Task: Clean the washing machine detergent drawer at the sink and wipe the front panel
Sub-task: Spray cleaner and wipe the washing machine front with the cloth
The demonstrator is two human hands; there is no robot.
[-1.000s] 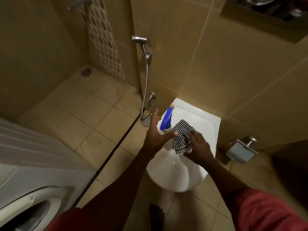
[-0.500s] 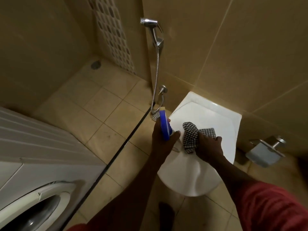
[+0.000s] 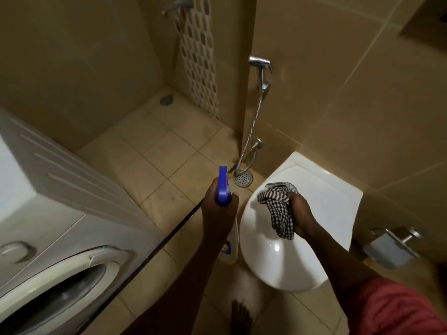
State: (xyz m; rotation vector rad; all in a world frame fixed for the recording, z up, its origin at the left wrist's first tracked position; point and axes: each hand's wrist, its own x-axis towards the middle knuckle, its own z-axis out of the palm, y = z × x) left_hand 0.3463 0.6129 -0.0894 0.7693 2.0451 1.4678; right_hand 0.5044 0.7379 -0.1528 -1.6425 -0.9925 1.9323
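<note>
White front-loading washing machine (image 3: 48, 213) sits lower left, side panel ribbed, round door with a dark glass porthole (image 3: 55, 293) shut. Detergent drawer not clearly visible from this angle; only a rounded recess on the front panel (image 3: 14, 250) near the left edge.

One spray bottle with blue trigger head and translucent white body (image 3: 223, 189): left hand (image 3: 219, 213) wrapped tight around its neck, held over the floor between machine and toilet, nozzle pointing away from the camera. Label at the bottle's base is too blurred to read.

One black-and-white checked cloth (image 3: 278, 209): right hand (image 3: 300, 216) clenched on it, bunched, loose end hanging over the closed white toilet lid (image 3: 314, 250). Can't tell whether the cloth touches the lid.

Beyond: one chrome hand sprayer with metal hose (image 3: 260, 66) on the beige tiled wall, one round steel floor drain (image 3: 243, 178) just beside the toilet, a second drain (image 3: 166, 100) in the far corner. One steel toilet-paper holder (image 3: 389, 247) at right. Red sleeve (image 3: 391, 308) lower right; one bare foot (image 3: 242, 315) on the beige floor tiles.
</note>
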